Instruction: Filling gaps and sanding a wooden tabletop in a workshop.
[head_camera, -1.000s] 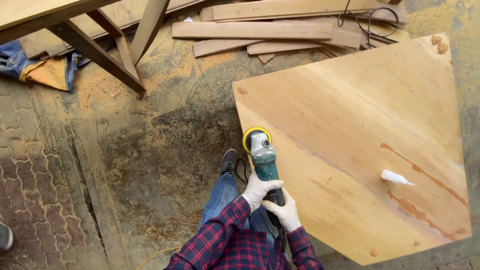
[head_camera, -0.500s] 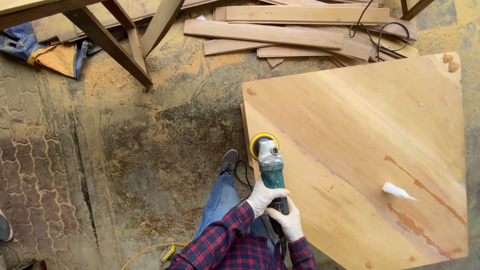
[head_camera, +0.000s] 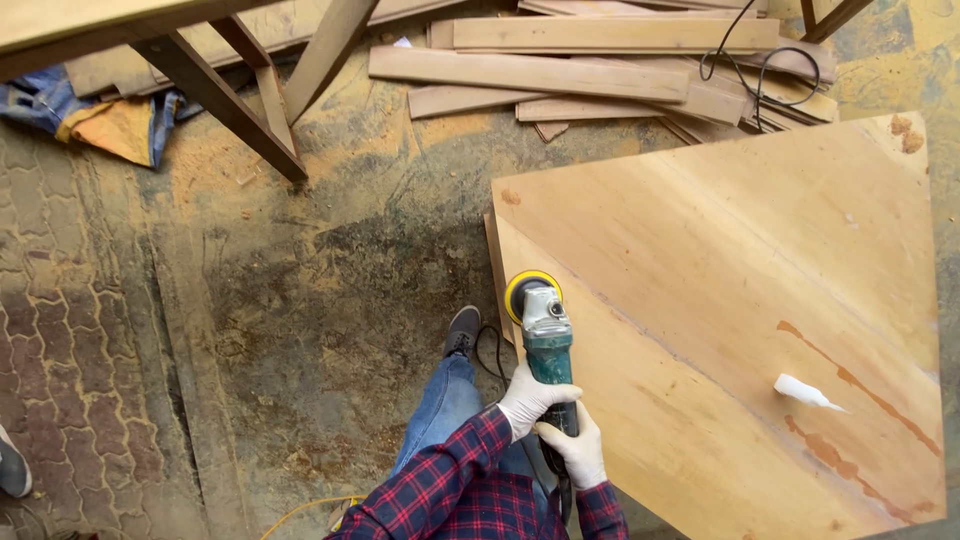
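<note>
1. The sander (head_camera: 545, 335) handle was hidden under both gloved hands.
2. The panel (head_camera: 730, 330) ran off the right and bottom edges.
3. A shoe (head_camera: 12, 465) was cut by the left edge.
4. The cable (head_camera: 760, 60) ran off the top edge.

One head-worn view only, aimed steeply down from standing height. The wooden panel (head_camera: 720, 330) is seen filling the right half, its near left edge close under the camera. The dusty floor (head_camera: 250, 320) is taken in at left, stacked planks (head_camera: 560, 70) along the top edge.
</note>
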